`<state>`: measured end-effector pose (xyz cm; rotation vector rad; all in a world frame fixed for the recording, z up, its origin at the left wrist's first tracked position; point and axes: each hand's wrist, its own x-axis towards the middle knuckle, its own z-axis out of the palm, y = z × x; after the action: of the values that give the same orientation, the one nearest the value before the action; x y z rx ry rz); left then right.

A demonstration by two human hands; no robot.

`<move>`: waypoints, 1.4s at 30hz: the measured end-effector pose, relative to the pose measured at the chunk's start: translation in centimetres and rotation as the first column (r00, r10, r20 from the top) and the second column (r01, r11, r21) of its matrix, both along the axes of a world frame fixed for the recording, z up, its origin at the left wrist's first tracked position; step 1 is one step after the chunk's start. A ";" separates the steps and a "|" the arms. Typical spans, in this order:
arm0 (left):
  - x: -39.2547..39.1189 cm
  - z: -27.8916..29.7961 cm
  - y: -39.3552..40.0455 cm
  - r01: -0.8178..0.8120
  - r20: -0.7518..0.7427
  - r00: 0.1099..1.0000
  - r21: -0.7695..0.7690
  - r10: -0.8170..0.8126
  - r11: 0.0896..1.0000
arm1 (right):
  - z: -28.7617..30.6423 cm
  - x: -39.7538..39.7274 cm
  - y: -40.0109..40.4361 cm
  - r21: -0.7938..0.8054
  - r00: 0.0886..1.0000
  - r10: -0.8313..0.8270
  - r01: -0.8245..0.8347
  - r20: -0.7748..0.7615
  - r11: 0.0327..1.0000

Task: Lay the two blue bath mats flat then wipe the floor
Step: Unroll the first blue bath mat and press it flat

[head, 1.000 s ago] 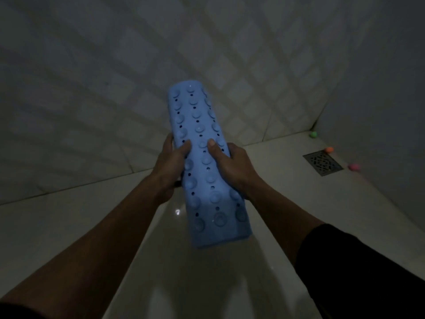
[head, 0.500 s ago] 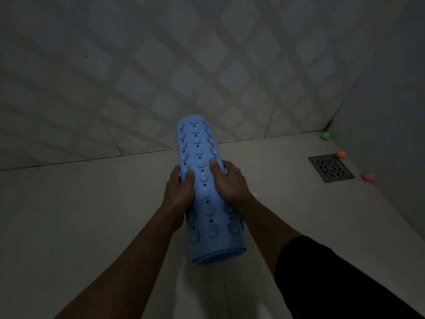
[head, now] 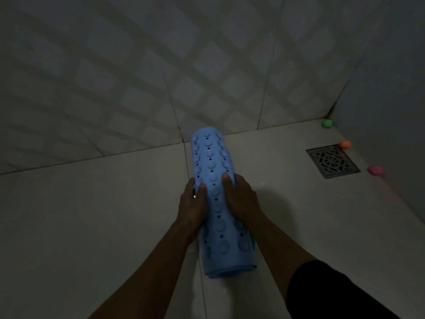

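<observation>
Your left hand (head: 193, 199) gripped the rolled blue bath mat (head: 218, 203) on its left flank, fingers (head: 202, 188) curled tight against it. Your right hand (head: 241, 199) clasped the opposite flank. The roll lay lengthwise over the floor (head: 92, 215), left of the drain grate (head: 332, 161); contact could not be judged. Step in hand: laying the first mat. Next, you would likely unroll it flat.

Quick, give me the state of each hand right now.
Left hand: closed on the left side of the rolled blue bath mat.
Right hand: closed on the right side of the same mat.
</observation>
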<state>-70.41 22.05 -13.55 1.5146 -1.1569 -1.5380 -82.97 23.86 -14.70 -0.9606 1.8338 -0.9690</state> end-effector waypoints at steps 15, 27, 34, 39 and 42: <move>0.1 -4.5 1.3 -0.013 0.088 0.996 -0.006 0.014 1.000 | -4.7 0.3 0.8 0.060 0.999 0.001 0.001 -0.044 0.998; 2.3 -2.5 1.8 0.005 0.319 0.947 -0.092 0.025 0.996 | -2.1 2.9 1.4 0.089 0.972 0.109 -0.092 -0.207 0.992; 6.6 -1.0 1.6 0.059 0.308 0.950 -0.007 -0.054 0.998 | -1.9 4.6 1.5 0.095 0.980 0.093 -0.077 -0.174 0.992; 9.6 -0.8 2.3 0.040 0.258 0.965 0.052 -0.052 0.998 | -1.6 8.6 1.6 0.165 0.988 0.128 -0.112 -0.090 0.980; 11.4 -0.9 2.5 0.041 0.272 0.961 0.056 -0.055 0.998 | -1.2 10.0 1.6 0.092 0.982 0.101 -0.088 -0.160 0.992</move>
<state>-59.00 24.59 -14.46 1.7870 -1.3264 -1.4295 -73.00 25.49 -15.88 -1.0922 1.9296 -0.7678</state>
